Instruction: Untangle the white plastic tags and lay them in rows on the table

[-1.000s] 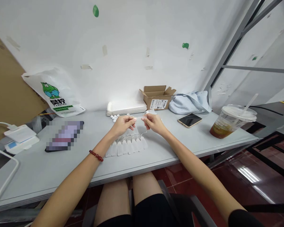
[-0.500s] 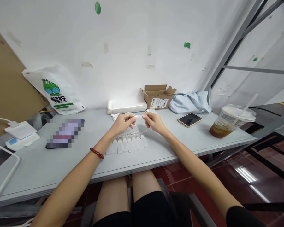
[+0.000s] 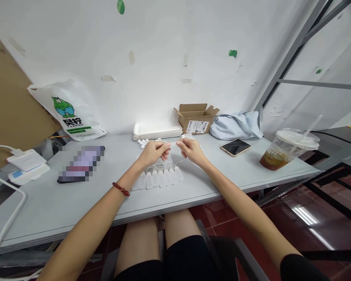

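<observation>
My left hand (image 3: 156,151) is closed in a pinch above the desk, its thumb and forefinger on one end of a small clear plastic piece (image 3: 173,144). From the other side, my right hand (image 3: 190,150) pinches the same piece; its exact shape is too small to make out. Just below the hands lies a row of several translucent white tag-like pieces (image 3: 165,178) with thin pale cords at their tops. More pale pieces lie partly hidden behind my left hand. Small white lumps (image 3: 142,143) are scattered beyond that hand.
A stack of white trays (image 3: 158,131), an open cardboard box (image 3: 196,121) and a light blue cloth bag (image 3: 236,125) line the wall. To the right are a phone (image 3: 235,147) and a drink cup (image 3: 283,150). A blurred-out device (image 3: 82,164) and a white plastic bag (image 3: 71,113) are left.
Both hands stay nearly in place, still pinching the clear piece. The view has shifted very slightly; the pieces on the desk lie as before.
</observation>
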Demonstrator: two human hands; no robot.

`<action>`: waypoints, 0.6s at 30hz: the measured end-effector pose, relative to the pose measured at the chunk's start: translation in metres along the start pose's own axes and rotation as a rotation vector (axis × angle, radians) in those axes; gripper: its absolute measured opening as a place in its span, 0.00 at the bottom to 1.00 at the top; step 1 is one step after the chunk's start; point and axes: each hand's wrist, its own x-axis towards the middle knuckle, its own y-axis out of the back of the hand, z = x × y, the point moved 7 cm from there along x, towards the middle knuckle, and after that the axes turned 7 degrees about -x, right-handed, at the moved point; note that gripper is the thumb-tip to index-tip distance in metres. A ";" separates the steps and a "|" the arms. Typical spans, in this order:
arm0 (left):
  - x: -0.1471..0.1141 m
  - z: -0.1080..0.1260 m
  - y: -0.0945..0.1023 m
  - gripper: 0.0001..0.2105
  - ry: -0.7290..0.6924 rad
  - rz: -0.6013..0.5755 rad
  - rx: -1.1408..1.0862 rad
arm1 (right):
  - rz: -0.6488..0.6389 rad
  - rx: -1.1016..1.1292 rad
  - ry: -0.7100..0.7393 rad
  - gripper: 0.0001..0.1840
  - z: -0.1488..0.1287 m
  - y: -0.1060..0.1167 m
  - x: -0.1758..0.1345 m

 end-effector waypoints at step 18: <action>-0.004 0.009 -0.002 0.19 -0.052 0.005 0.239 | 0.030 0.117 -0.038 0.28 0.002 0.001 -0.001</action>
